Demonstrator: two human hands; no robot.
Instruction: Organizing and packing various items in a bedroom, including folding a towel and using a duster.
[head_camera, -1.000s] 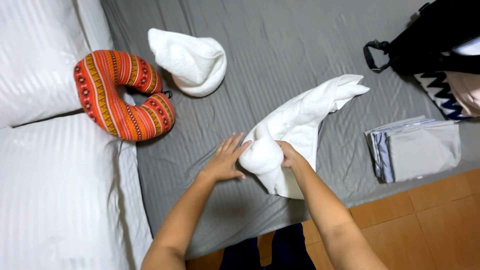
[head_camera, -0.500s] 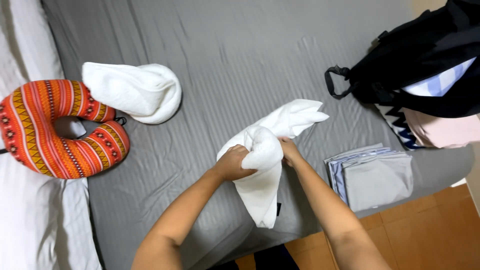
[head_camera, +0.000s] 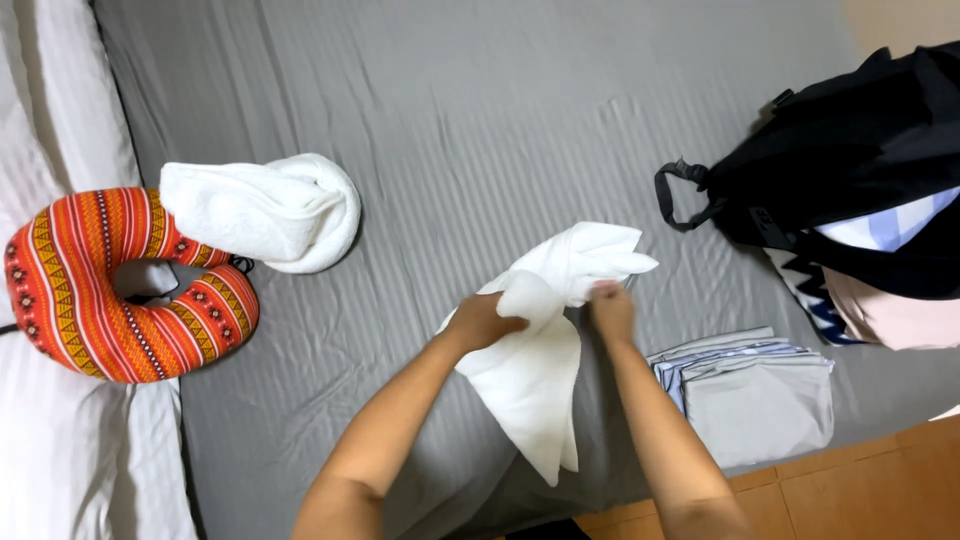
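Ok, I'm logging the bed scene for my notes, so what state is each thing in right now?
White towel: partly bunched, held by both hands, lower end draped over the bed edge.
Left hand: closed on the towel's bunched part.
Right hand: pinching the towel's upper folds.
Second white towel: rolled loosely, lying on the grey sheet.
Neck pillow: lying flat.
Black bag: open, clothes showing.
Folded grey cloth: stacked flat.
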